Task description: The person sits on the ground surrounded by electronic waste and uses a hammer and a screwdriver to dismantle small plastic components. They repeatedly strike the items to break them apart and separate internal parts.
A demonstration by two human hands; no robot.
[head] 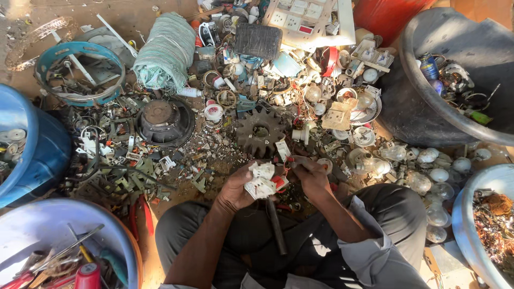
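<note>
White plastic switch part (pixel 262 182) gripped in left hand (pixel 235 190), braced over the lap, while right hand (pixel 310 174) clenches a dark tool (pixel 293 159) against it, 2 hands steadying.

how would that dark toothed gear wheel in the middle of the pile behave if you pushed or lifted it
The gear wheel looks like thick rusty metal, so probably heavy and rigid. It lies flat among scrap, so it would likely drag rather than roll. Its rough teeth should give grip, not slip.

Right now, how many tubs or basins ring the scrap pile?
5: a blue tub at left, a light blue basin bottom left holding tools, a dark basin top right, a pale blue basin bottom right, a red tub top, mostly cropped.
</note>
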